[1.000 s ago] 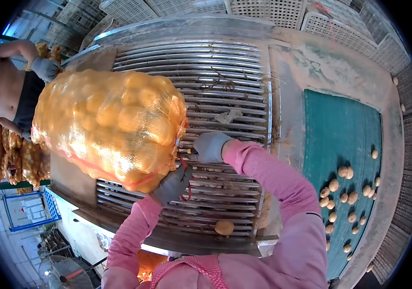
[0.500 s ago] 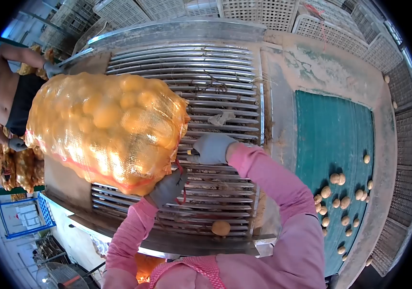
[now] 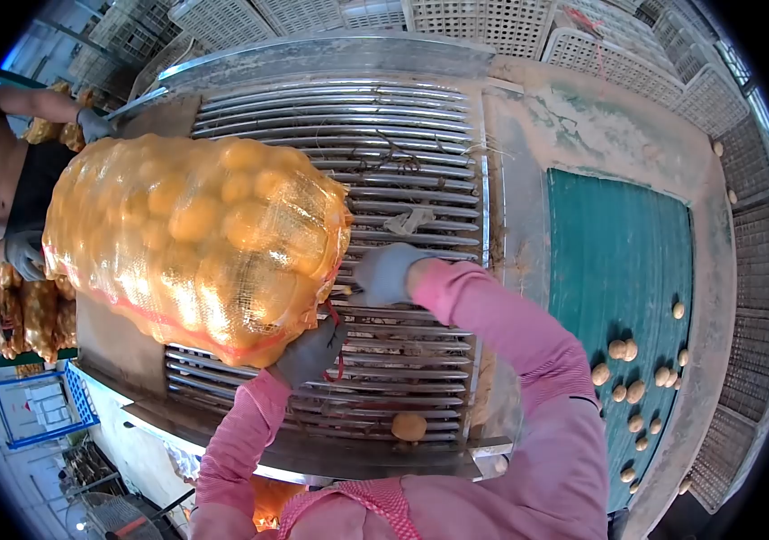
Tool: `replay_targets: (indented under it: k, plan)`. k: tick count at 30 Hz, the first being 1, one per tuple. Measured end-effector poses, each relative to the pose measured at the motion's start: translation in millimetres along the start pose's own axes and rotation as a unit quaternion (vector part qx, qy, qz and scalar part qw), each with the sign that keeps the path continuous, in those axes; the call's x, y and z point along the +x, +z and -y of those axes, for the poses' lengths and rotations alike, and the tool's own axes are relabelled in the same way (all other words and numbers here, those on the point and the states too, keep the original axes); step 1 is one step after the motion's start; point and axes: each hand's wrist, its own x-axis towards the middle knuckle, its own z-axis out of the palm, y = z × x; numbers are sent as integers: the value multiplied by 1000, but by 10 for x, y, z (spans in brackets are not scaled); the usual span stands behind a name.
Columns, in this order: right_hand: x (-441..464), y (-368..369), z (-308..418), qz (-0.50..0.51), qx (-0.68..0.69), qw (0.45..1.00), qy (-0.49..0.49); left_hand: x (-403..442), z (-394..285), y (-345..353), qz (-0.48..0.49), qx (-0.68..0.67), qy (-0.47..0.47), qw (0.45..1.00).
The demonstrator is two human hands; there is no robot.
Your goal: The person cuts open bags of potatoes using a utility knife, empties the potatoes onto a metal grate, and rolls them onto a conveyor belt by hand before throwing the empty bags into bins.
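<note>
A big yellow mesh sack of potatoes (image 3: pixel 191 229) lies on its side across the metal roller bars (image 3: pixel 402 355). My left hand (image 3: pixel 310 354), in a grey glove, is closed on the sack's near right corner, where a red drawstring (image 3: pixel 340 364) hangs down. To the right of the sack's end is my right hand (image 3: pixel 386 274), also gloved, with its fingers curled. A small yellowish tip shows at those fingers; the rest of what they hold is hidden. A loose potato (image 3: pixel 409 427) rests on the bars near my body.
At the sack's far left end stands a co-worker, with one gloved hand (image 3: pixel 26 254) at the sack and another (image 3: pixel 94 124) near its upper corner. Several potatoes lie on a green belt (image 3: pixel 614 243) at right. Plastic crates (image 3: pixel 479 27) line the back. Filled sacks (image 3: pixel 38 315) stand at left.
My right hand has shifted slightly left, closer to the sack's end. The co-worker's lower hand has moved up toward the sack. Potatoes on the green belt have moved slightly toward me.
</note>
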Motion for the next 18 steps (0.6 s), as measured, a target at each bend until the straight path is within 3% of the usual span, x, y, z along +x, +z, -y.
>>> replay_targets:
  k: [3, 5, 6, 8, 9, 10, 12, 13, 15, 17, 18]
  plan:
    - [341, 104, 174, -86, 9, 996, 11, 65, -10, -31, -53, -106, -56, 991]
    - [310, 90, 231, -82, 2, 996, 28, 93, -37, -91, -65, -188, -122, 973]
    - [239, 108, 201, -31, 12, 999, 25, 29, -30, -117, -61, -190, -122, 972]
    - [106, 142, 57, 9, 10, 1000, 14, 20, 17, -109, 60, -149, -15, 987]
    - [134, 517, -96, 40, -46, 997, 36, 44, -95, -170, 151, -266, -25, 952]
    - [12, 590, -177, 71, 21, 996, 59, 14, -199, -346, 254, -371, -28, 893]
    - [-241, 703, -357, 27, 81, 996, 37, 90, -560, -613, 155, -455, 80, 873]
    - [-346, 769, -401, -15, 148, 989, 6, 132, -616, -650, 152, -457, 75, 873]
    - [-600, 763, -426, 21, 146, 988, 43, 216, -632, -741, 279, -378, 65, 881]
    - [-826, 838, -593, 43, 134, 986, 86, 244, -580, -895, 279, -379, 36, 882]
    - [-890, 1081, -689, -62, 116, 991, 31, 211, -558, -986, 228, -426, 13, 876]
